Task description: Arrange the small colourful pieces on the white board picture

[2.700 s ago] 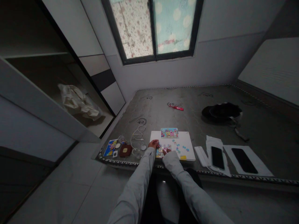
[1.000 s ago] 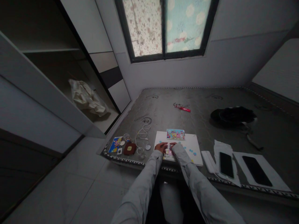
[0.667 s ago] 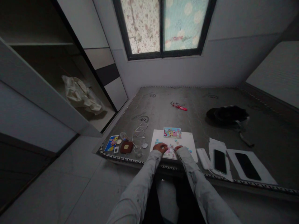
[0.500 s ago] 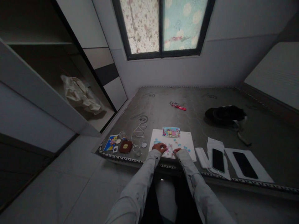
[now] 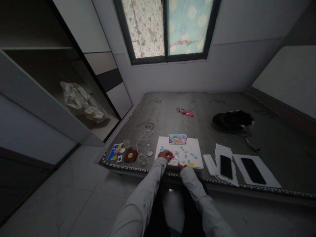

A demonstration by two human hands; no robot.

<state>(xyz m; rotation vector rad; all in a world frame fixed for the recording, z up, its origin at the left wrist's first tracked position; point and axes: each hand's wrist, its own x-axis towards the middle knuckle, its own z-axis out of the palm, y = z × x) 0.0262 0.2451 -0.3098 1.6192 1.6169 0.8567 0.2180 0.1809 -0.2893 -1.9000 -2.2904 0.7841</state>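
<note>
A white board (image 5: 197,149) lies at the near edge of the bed, with a cartoon picture card (image 5: 177,139) at its far side. Over its left half, my left hand (image 5: 166,155) curls, its fingertips closed at the edge of a small pinkish cluster of joined puzzle pieces (image 5: 175,154). My right hand (image 5: 182,166) rests at the board's front edge, a finger stretched out toward the bottom of that cluster. Several loose light-blue puzzle pieces (image 5: 194,156) are scattered to the right. A yellow piece (image 5: 191,165) shows beside my right hand.
Left of the board are a brown case (image 5: 130,156), a white cable (image 5: 144,140), clear round containers and a colourful card (image 5: 115,152). To the right lie a white box (image 5: 210,165) and two phones (image 5: 226,166). Farther back are a red packet (image 5: 185,113) and a dark cap (image 5: 232,120).
My right hand has drawn back toward the board's front edge, uncovering the yellow piece. My left hand stays by the joined pieces. The whole view has shifted slightly.
</note>
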